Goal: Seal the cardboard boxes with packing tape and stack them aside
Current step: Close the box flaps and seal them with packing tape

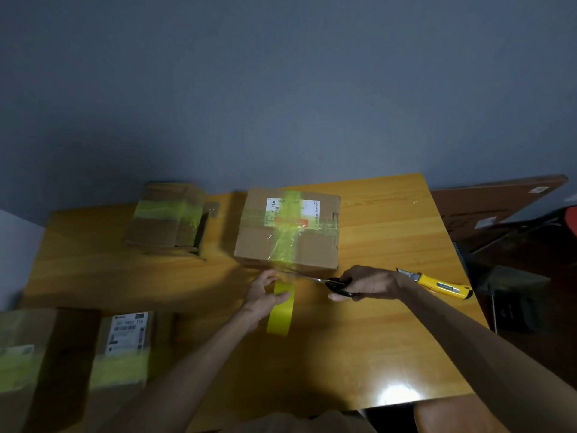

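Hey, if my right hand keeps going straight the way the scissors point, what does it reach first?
Most likely the strip of tape stretched from the taped box to the yellow roll in the left hand; the scissors in the right hand point right at it. Depth is blurry.

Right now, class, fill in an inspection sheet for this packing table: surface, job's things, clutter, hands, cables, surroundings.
Surface: wooden table, glare near front edge.
Job's things: centre box taped crosswise; far box, labelled box and corner box at left, all taped; yellow tape roll; scissors.
Clutter: yellow utility knife beside right forearm.
Hands: left hand holds the roll; right hand grips scissors, blades at the tape by centre box.
Cables: nothing seen.
Surroundings: grey wall; brown board at right.
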